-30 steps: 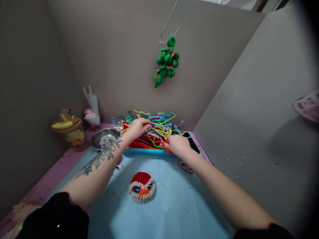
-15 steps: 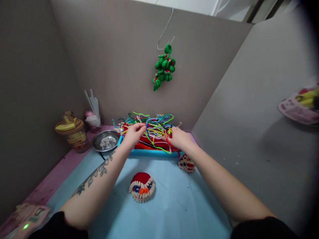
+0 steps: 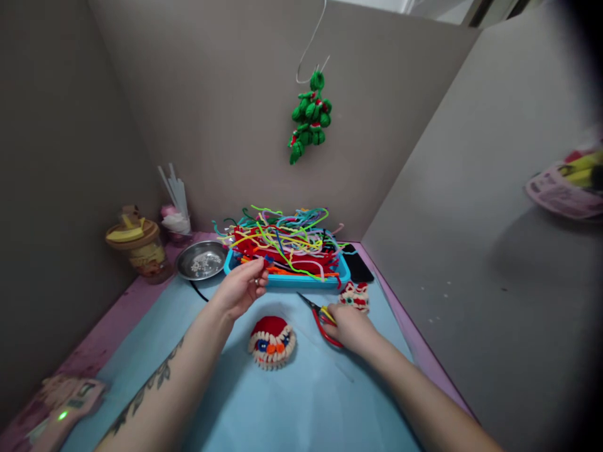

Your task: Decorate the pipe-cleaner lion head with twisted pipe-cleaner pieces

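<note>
Jutting from between the thumb and fingertips of the left hand (image 3: 242, 289), a small deep-blue scrap (image 3: 268, 258), apparently of fuzzy chenille, is held in a closed pinch, with the other fingers loosely curled. It is seen against the front of the light-blue plastic tray (image 3: 301, 284); whether it touches anything there cannot be told. Next to no weight is to be expected of it, and its pile should be gripped easily without slipping. If a wire core is hidden inside, it can probably be bent without springing back, so it is best taken lightly by one end, lest the fuzz be crushed.

By the right hand (image 3: 351, 326), the fingers wrapped closed, the red-handled scissors with dark, pointed blades (image 3: 324, 326) are gripped low over the pale-blue mat (image 3: 301, 402), tips aimed at the tray. These are likely stiff and heavier, and are safely held only by the handles.

Between the hands, the round red-and-cream chenille face (image 3: 271, 342) is left on the mat. Its looped edge is probably soft and easily flattened; it would best be lifted by its sides.
</note>
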The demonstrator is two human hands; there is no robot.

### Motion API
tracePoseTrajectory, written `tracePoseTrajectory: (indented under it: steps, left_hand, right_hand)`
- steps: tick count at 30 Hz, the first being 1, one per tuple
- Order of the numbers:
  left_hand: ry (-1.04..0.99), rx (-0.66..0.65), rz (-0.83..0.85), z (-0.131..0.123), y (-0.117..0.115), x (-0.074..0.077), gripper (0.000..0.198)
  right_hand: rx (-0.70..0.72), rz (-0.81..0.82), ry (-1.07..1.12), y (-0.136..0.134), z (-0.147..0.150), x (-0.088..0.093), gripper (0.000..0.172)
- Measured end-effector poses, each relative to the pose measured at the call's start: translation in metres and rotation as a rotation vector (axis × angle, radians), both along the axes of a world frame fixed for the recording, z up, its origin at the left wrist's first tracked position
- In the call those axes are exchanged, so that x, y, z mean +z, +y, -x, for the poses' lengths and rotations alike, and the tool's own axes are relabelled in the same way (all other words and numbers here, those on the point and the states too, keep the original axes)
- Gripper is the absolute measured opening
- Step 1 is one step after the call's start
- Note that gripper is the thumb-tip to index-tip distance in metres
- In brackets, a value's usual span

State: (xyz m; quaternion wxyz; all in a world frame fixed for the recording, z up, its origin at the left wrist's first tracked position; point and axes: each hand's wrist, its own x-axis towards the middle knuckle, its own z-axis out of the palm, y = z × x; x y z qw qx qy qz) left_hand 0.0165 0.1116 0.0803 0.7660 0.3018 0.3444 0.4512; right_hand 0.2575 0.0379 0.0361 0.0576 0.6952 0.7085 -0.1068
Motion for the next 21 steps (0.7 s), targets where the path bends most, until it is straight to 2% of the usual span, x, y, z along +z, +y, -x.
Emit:
tracePoseTrajectory:
  steps: [3, 5, 9, 12, 16, 21]
  left_hand:
    - [0.107, -0.042, -0.007, -0.007, -0.006, -0.003, 0.029]
    - [0.221, -0.079, -0.083, -0.012, -0.011, -0.004, 0.032]
    - [0.463, -0.107, -0.293, -0.02, -0.021, -0.003, 0.037]
    - [0.563, -0.093, -0.39, -0.024, -0.027, -0.002, 0.036]
    - [0.622, -0.07, -0.44, -0.028, -0.03, -0.004, 0.032]
    - [0.628, -0.084, -0.443, -0.031, -0.03, -0.007, 0.026]
  right_hand:
    - [0.007, 0.038, 0.03, 0.006, 0.001, 0.001, 0.019]
    - [0.03, -0.019, 0.146, 0.009, 0.005, 0.009, 0.02]
    - [0.097, -0.408, 0.687, 0.012, 0.03, 0.032, 0.028]
    - [0.14, -0.554, 0.925, 0.014, 0.05, 0.04, 0.027]
    - [0.147, -0.64, 0.977, 0.014, 0.059, 0.036, 0.014]
    - [0.124, -0.632, 0.989, 0.012, 0.054, 0.031, 0.009]
